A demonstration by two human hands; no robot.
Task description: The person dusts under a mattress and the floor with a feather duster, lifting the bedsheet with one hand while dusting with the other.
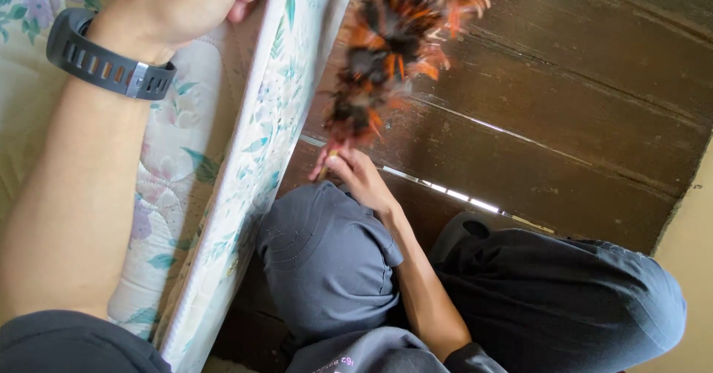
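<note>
Feather duster (pixel 397 46): soft, ragged plumes in orange, black and brown, blurred; long axis runs from the handle end at lower left up to the right, tip past the top edge. Right hand (pixel 356 176): fingers clamped round the handle base, just above a grey-trousered knee (pixel 327 254). Left hand (pixel 186 1): black perforated watch strap at the wrist, fingers curled over the raised edge of a quilted floral mattress (pixel 260 150), white piping along its side. Beyond: dark brown wooden floorboards (pixel 564 120), worn, scuffed, light showing through one gap.
</note>
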